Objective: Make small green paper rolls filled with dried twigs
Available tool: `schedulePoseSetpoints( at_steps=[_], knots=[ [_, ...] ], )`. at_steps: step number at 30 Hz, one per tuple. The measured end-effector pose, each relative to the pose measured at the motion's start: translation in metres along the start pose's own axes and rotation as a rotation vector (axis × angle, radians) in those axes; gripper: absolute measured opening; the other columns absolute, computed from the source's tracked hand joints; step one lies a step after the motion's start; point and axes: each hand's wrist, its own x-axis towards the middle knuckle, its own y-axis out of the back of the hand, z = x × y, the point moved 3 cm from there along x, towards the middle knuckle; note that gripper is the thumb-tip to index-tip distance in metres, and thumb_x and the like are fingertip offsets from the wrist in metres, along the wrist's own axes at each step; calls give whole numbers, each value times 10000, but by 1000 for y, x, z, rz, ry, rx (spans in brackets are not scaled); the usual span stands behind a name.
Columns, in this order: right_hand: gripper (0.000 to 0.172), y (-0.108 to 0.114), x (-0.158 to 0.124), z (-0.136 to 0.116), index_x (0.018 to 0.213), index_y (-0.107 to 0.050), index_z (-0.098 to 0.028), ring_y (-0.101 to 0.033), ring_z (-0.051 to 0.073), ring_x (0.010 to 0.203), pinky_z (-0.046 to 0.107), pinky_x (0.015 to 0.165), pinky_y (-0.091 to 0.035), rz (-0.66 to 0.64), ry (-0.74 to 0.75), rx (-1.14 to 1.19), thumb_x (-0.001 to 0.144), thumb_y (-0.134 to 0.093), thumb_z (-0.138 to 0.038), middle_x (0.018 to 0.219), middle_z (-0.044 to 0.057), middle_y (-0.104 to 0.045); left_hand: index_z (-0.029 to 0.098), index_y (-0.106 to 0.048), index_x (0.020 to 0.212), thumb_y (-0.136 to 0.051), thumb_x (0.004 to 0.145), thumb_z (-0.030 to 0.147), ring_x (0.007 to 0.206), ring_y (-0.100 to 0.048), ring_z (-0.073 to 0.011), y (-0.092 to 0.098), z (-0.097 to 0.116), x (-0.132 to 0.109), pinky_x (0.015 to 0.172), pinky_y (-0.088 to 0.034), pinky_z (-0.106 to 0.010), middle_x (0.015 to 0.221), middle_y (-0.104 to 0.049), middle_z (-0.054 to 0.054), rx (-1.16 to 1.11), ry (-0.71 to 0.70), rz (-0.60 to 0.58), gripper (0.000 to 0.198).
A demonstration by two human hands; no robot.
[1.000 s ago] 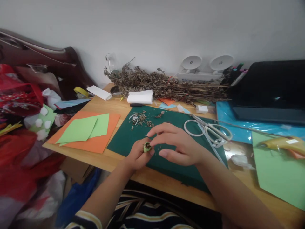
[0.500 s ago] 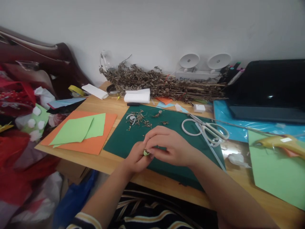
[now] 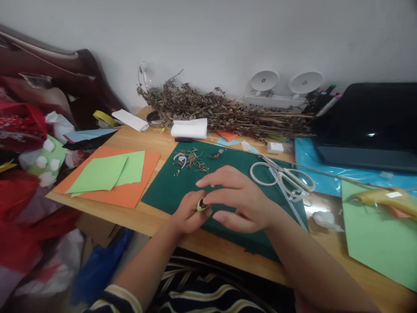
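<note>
My left hand [image 3: 189, 214] is closed around a small light-green paper roll [image 3: 201, 207], whose open end faces up and looks dark and brown inside. What fills it is too small to make out. My right hand [image 3: 239, 200] hovers just beside it with fingers spread, one fingertip at the rim of the roll. Beneath both hands lies a dark green cutting mat [image 3: 166, 191]. On the mat are bits of dry stems [image 3: 195, 161], a dried leaf scrap [image 3: 217, 154] and a pair of white-handled scissors [image 3: 283, 178].
Green paper sheets [image 3: 100, 171] lie on orange paper [image 3: 130, 198] at the left. A large bundle of dried plants [image 3: 208, 106] stretches along the wall. To the right are a yellow glue gun [image 3: 381, 198] on green paper, crumpled plastic [image 3: 325, 221] and a black laptop-like device [image 3: 368, 126].
My right hand has drawn back slightly and its fingers have spread apart. The dark opening of the green roll now shows. One dried leaf piece on the mat is now hidden behind the hand.
</note>
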Motion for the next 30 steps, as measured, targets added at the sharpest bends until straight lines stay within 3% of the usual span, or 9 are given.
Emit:
schedulePoseSetpoints(
  at_steps=[3, 10, 15, 22, 30],
  knots=[
    [182, 2, 0, 3, 771, -574, -134, -518, 127, 821, 291, 728, -425, 77, -50, 66, 756, -414, -220, 951, 103, -574, 171, -376, 625, -387, 787, 263, 465, -380, -75, 0, -4, -3, 453, -307, -212, 532, -404, 31, -72, 86, -7, 187],
    [159, -5, 1, -3, 781, -589, -154, -508, 143, 850, 327, 785, -399, -92, -12, -91, 739, -451, -220, 1003, 81, -587, 172, -368, 637, -383, 792, 260, 468, -380, -75, 2, -1, -3, 443, -305, -206, 534, -399, 30, -69, 58, 55, 179],
    [161, -9, 1, -5, 805, -581, -169, -501, 162, 839, 342, 761, -399, -134, -61, -114, 728, -455, -235, 1060, 64, -578, 176, -388, 648, -342, 805, 262, 499, -432, -89, 1, 1, -3, 465, -350, -212, 547, -435, 19, 20, -54, 63, 184],
    [168, -14, 1, -7, 849, -575, -195, -488, 174, 877, 356, 776, -382, -212, -80, -140, 747, -454, -248, 1088, 21, -576, 191, -414, 701, -330, 801, 278, 567, -472, -113, 3, 6, -2, 544, -397, -241, 604, -480, 13, 107, -64, 57, 157],
    [162, 14, 3, -18, 831, -589, -211, -459, 196, 970, 384, 837, -360, -220, -143, -205, 746, -454, -240, 1194, 32, -492, 184, -377, 660, -367, 770, 212, 493, -429, -105, -2, 3, -3, 470, -339, -230, 525, -433, 15, 89, -24, 57, 114]
  ],
)
